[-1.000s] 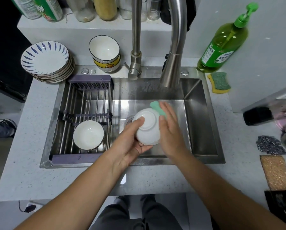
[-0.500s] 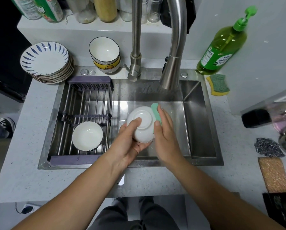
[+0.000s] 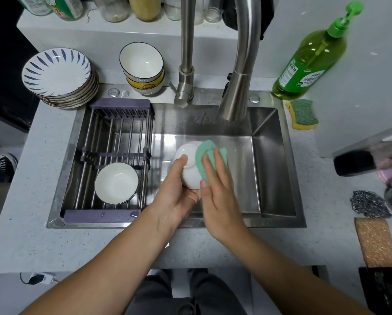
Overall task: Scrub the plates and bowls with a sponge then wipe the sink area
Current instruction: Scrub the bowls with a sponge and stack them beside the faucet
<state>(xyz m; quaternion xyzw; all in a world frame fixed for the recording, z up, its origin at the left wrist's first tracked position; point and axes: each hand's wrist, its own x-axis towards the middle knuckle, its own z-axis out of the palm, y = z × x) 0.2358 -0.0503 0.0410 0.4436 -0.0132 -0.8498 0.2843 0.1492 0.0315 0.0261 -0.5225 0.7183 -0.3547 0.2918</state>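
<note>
Over the middle of the sink (image 3: 274,169), just below the faucet (image 3: 240,83), a white bowl (image 3: 190,171) was held bottom-up and tilted, clear of the basin floor. A green sponge (image 3: 205,155) lay wrapped over its outer right side. The right hand (image 3: 217,194) pressed it there with straight fingers lying close together, the thumb at the sponge's lower edge. The left hand (image 3: 176,196) cupped the bowl from below, thumb hooked over the foot ring. The likeliest mishap was a slip: a wet bowl pushed sideways by the sponge could twist out from under that thumb and drop onto the steel, chipping or knocking the rack (image 3: 120,137) beside it, where another bowl (image 3: 116,183) sat upright. The left fingers under the bowl were hidden, so their spread could not be told, nor could the bowl's inside be seen. Whether water ran from the spout was hard to make out, and the hands covered the drain. Further back stood stacked bowls (image 3: 141,64) and a pile of plates (image 3: 56,71), apparently waiting.
</note>
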